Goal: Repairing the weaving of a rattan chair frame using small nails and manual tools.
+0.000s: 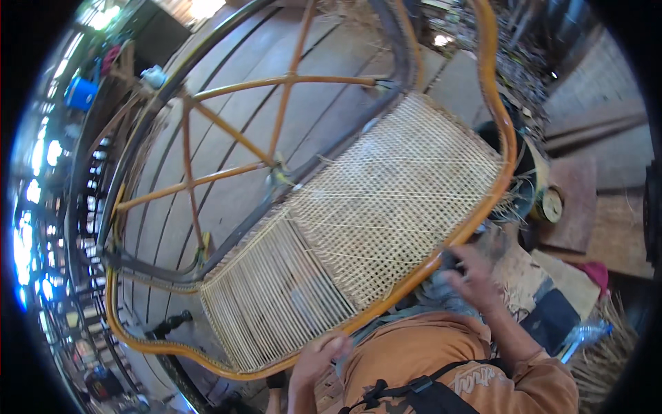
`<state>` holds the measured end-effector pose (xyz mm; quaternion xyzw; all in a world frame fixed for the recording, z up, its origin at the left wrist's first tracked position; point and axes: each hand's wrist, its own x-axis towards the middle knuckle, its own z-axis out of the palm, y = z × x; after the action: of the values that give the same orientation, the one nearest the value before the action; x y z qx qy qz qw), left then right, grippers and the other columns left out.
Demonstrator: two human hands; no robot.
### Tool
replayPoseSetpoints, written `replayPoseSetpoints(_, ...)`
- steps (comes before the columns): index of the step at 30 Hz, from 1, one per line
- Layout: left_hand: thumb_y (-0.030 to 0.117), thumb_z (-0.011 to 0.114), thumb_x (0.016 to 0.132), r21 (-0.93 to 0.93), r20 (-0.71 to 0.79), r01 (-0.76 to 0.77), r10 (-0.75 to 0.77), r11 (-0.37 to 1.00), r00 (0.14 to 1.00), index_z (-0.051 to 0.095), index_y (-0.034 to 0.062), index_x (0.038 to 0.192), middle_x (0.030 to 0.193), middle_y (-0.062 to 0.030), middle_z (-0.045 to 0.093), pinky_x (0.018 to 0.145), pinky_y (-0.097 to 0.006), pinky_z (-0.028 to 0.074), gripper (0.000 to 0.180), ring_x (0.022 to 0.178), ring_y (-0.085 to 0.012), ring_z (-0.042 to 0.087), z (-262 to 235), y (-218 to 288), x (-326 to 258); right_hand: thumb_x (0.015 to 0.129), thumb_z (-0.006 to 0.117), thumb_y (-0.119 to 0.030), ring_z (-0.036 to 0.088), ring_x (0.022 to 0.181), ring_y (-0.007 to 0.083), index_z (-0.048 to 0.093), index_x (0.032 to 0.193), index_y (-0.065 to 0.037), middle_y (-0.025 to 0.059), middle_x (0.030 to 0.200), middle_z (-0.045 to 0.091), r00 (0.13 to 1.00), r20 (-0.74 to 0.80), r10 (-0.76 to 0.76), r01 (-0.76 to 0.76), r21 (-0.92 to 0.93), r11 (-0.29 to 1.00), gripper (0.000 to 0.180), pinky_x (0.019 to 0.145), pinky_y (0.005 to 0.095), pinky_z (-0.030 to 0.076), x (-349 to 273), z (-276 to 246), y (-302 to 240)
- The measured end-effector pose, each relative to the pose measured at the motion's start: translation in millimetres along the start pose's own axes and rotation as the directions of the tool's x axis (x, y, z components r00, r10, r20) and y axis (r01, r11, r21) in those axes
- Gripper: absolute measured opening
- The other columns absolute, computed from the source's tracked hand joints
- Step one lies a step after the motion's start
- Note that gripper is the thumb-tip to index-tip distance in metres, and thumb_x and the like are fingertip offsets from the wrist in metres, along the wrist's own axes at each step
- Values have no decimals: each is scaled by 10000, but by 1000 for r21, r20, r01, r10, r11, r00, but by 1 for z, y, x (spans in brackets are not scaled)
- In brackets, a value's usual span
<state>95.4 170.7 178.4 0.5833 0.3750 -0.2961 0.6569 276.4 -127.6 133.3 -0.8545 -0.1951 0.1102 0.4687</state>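
I stand near a person in an orange shirt with a black strap, who has a large rattan settee directly in front, its curved orange-brown rail running close along the body. The settee is slanting in my sight, and behind its seat there rises an open back of crossing rattan poles. In the seat, the longer part on the right is a cane mesh, close and crossed; the part on the left has only parallel cane strands, with narrow gaps between them. The left hand is at the rail, just below these strands, with its fingers bent a little; whether it grips or only rests there, I cannot tell. The right hand is at the same rail, farther to the right, below the mesh, its fingers half curled beside something dark; I cannot tell if it holds this. Beyond the settee is the plank floor. On the right side lie a clear plastic bottle, a pink cloth and a heap of dry strips; at the far left is a blue bucket.
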Motion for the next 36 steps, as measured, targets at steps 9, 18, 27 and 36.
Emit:
replayPoseSetpoints(9,324,442,958,-595,-452,-493,243,635,858,537,2,1056,969,-112,587,702,-281,481,349,765,-158,581,8,62,116,850,595,-226,589,907,317,577,1053,-26,134,963,609,754,627,-194,89,195,977,285,788,357,483,113,138,-64)
replayPoseSetpoints(18,434,378,965,160,-272,-268,304,950,913,589,33,1001,646,-10,522,452,-257,439,455,468,-115,511,-139,99,203,889,469,-174,597,900,359,607,983,-52,163,943,627,950,251,-187,216,-94,972,207,781,433,480,283,268,22)
replayPoseSetpoints(27,259,411,893,837,-95,-110,340,536,936,550,-13,905,843,-275,598,773,-506,432,305,864,-429,580,-166,152,264,869,599,-139,490,629,75,627,919,-29,12,689,552,810,582,72,-204,165,965,124,570,239,411,312,258,22)
replayPoseSetpoints(36,235,482,844,983,54,-123,416,140,908,653,52,837,781,-183,646,688,-457,499,250,769,-339,640,-145,170,303,845,577,-259,603,660,261,644,896,-32,136,723,624,866,451,214,-168,-139,976,242,639,364,465,290,240,16)
